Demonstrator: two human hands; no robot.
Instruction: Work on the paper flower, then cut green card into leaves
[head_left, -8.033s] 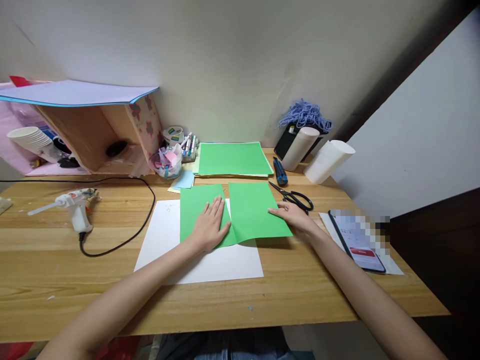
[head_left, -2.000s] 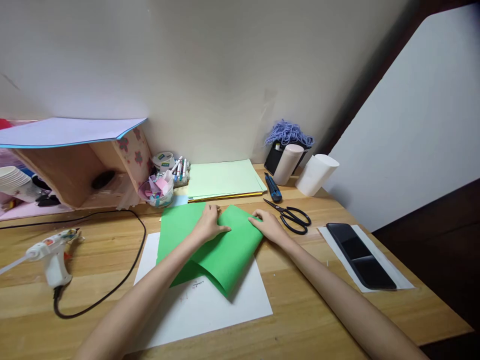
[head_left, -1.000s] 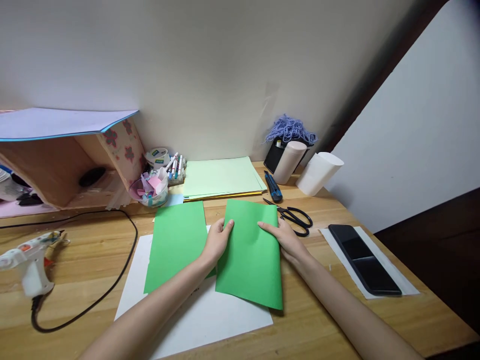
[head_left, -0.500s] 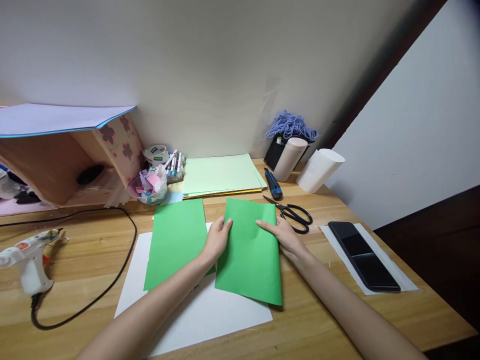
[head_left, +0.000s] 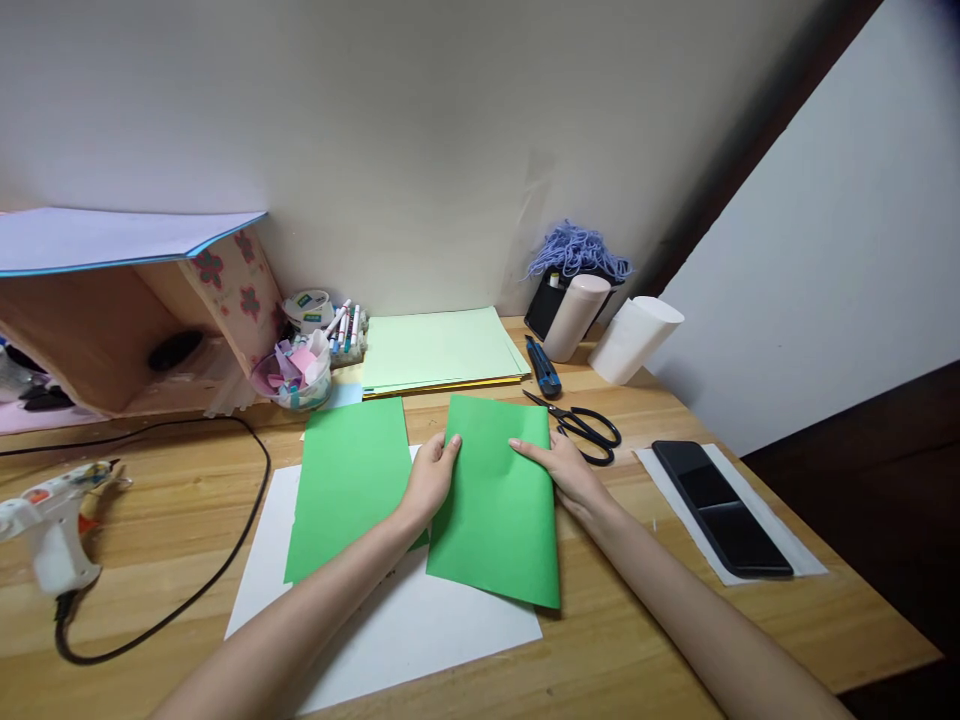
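Observation:
A folded-looking sheet of green paper is held up between my two hands, tilted over the table. My left hand pinches its left edge, thumb in front and fingers behind. On the opposite edge, my right hand grips with the thumb lying across the front; its other fingers are mostly hidden behind the paper. A second green sheet lies to the left, partly under my left forearm. Beneath both is a large white sheet on the wooden table. Black-handled scissors lie just beyond my right hand.
A blue utility knife and a stack of pale green paper lie at the back. White rolls stand to their right. A phone rests at right. On the left are a glue gun, its cord and a cardboard box.
The view has shifted very slightly. Both hands keep the same hold on the green paper, which has hardly moved.

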